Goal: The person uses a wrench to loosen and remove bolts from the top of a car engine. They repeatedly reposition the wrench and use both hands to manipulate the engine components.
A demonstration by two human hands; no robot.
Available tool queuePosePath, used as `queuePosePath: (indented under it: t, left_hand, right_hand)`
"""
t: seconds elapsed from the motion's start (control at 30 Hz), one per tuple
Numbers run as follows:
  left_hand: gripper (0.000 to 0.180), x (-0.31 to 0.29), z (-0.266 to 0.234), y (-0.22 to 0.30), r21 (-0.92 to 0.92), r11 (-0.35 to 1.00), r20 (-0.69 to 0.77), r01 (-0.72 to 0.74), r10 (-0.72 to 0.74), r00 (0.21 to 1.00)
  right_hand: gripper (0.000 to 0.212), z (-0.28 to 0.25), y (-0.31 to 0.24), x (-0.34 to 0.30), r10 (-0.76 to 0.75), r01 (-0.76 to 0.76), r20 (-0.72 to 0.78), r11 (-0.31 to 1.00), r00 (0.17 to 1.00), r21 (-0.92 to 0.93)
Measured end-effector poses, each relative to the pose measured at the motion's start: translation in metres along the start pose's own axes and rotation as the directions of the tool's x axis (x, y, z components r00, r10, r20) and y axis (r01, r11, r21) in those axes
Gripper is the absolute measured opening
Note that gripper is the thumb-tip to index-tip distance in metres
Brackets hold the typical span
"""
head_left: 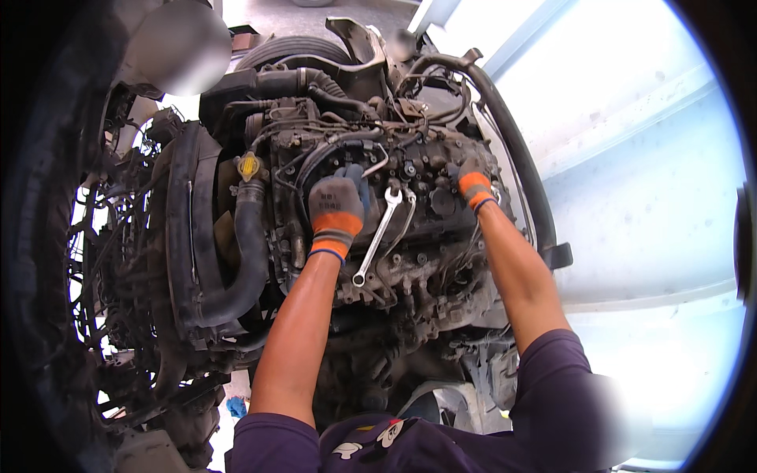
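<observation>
My left hand [337, 206], in a grey and orange work glove, reaches over the top of a dirty engine [430, 225]. Its fingers are closed at the lower end of a thin, bent metal pipe [383, 162]; the exact contact is partly hidden. Between my hands a silver combination wrench [378, 236] lies slantwise on the engine, its open end up by the bolts. A second thin metal pipe [407, 222] runs just right of it. My right hand [475, 190], gloved alike, rests at the engine's right side, beside a round dark cap [443, 202]. Its fingers are mostly hidden.
A thick black hose [251, 236] with a yellow cap [249, 166] above it runs left of the engine. The radiator [183, 236] and tangled wiring stand farther left. A dark curved bar [516, 150] borders the right, before a pale panel [639, 173]. A tyre [296, 51] shows behind.
</observation>
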State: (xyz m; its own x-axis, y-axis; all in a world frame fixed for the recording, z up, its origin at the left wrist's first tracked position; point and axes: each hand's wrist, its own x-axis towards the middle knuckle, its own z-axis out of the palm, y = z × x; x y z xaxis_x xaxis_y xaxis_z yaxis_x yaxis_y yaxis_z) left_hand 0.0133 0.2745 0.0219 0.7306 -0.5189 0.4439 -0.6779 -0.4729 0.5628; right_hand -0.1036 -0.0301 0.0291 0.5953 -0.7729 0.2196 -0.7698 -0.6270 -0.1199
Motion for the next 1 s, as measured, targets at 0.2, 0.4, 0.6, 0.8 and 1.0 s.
queuePosePath:
  t: [0.2,0.4,0.6,0.8,1.0]
  left_hand:
    - [0.014,0.004,0.000,-0.005,0.040,0.999,-0.023,0.001,0.000,1.000]
    - [0.017,0.000,0.001,-0.002,0.034,0.999,0.006,-0.016,0.016,1.000]
    - [0.013,0.003,0.007,0.009,0.001,0.997,-0.049,-0.076,0.076,0.996]
    - [0.019,0.010,-0.003,-0.008,-0.065,0.998,-0.009,-0.003,0.003,1.000]
    - [0.025,0.018,-0.036,0.039,-0.041,0.999,0.010,0.012,-0.012,1.000]
  right_hand:
    - [0.047,-0.020,-0.022,0.004,0.063,-0.059,0.158,0.998,0.985,-0.030]
    - [0.051,-0.001,0.008,0.009,-0.028,0.032,0.123,0.999,0.992,-0.029]
    - [0.041,-0.061,0.022,-0.015,-0.005,0.004,0.070,1.000,0.998,0.014]
    - [0.033,-0.118,-0.023,-0.235,-0.041,-0.057,0.122,0.711,0.992,0.700]
    - [0.036,-0.133,0.056,-0.438,0.005,-0.336,0.423,0.614,0.906,0.714]
